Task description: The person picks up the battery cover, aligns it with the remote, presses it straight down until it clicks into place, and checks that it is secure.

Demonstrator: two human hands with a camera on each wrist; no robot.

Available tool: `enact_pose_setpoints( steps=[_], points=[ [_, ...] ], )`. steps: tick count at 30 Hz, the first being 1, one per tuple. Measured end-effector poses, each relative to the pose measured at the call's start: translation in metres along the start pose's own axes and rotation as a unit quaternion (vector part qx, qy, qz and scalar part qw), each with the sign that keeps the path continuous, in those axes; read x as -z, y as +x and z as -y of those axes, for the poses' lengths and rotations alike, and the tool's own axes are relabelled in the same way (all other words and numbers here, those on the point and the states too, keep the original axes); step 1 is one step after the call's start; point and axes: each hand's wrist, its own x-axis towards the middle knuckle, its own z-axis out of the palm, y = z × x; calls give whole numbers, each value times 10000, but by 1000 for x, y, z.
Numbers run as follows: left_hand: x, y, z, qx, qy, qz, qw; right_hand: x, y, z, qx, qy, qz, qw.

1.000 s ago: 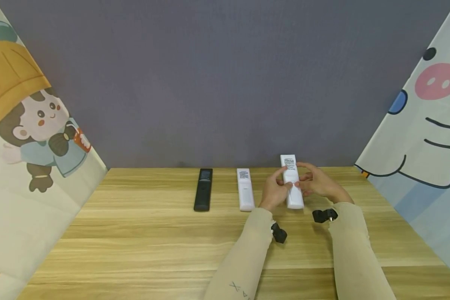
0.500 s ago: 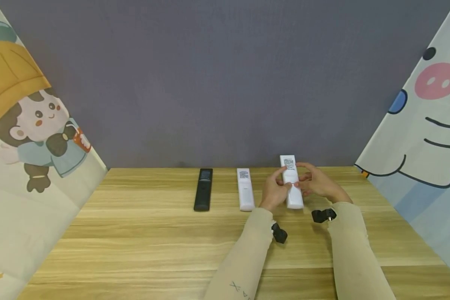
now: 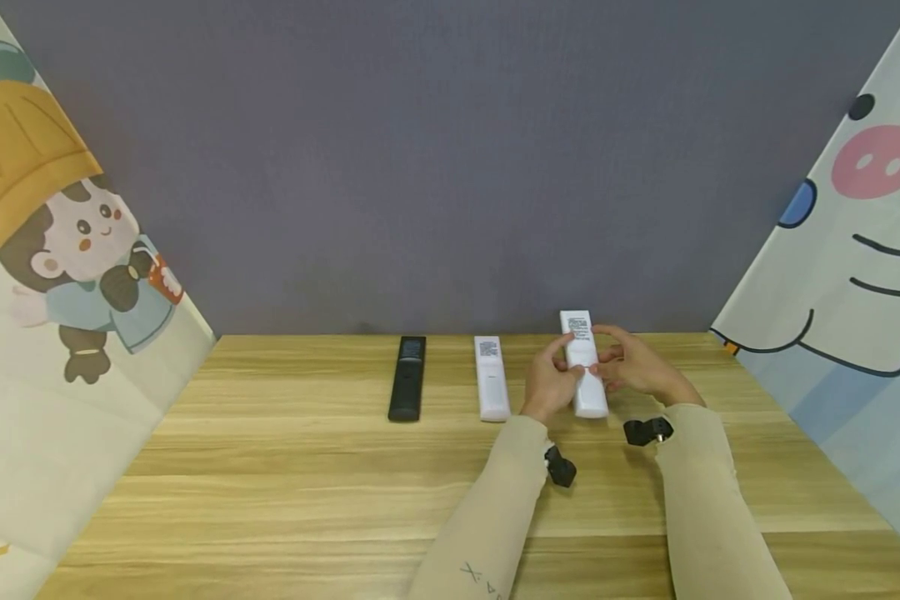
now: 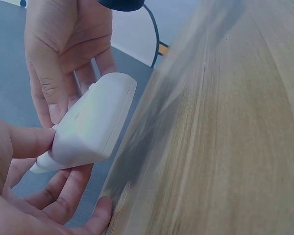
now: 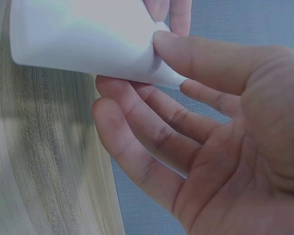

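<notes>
A white remote control (image 3: 589, 396) is held back side up between both hands, raised off the table with its printed label at the far end. My left hand (image 3: 549, 385) grips its left edge, thumb on the back near the battery cover seam. From the other side my right hand (image 3: 640, 364) holds it, thumb pressed at the same spot and fingers curled beneath. In the left wrist view the remote's rounded near end (image 4: 95, 117) hangs over the wood, both thumbs on its back. The right wrist view shows the right thumb (image 5: 201, 58) on the back and fingertips under the edge.
A second white remote (image 3: 492, 383) lies label side up left of the hands. Farther left lies a black remote (image 3: 407, 383), also back side up. The wooden table (image 3: 292, 483) meets a grey panel (image 3: 435, 167) at the back, with cartoon-printed sheets on both sides.
Both hands stay in place on the white remote with almost no movement. The other two remotes lie where they were.
</notes>
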Motion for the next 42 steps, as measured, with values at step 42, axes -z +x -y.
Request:
enact_pose_setpoints(
  steps=[42],
  points=[
    [2,-5,-10,134,1667,316,9854,-9,7,-11,104,-213,-48,9997]
  ],
)
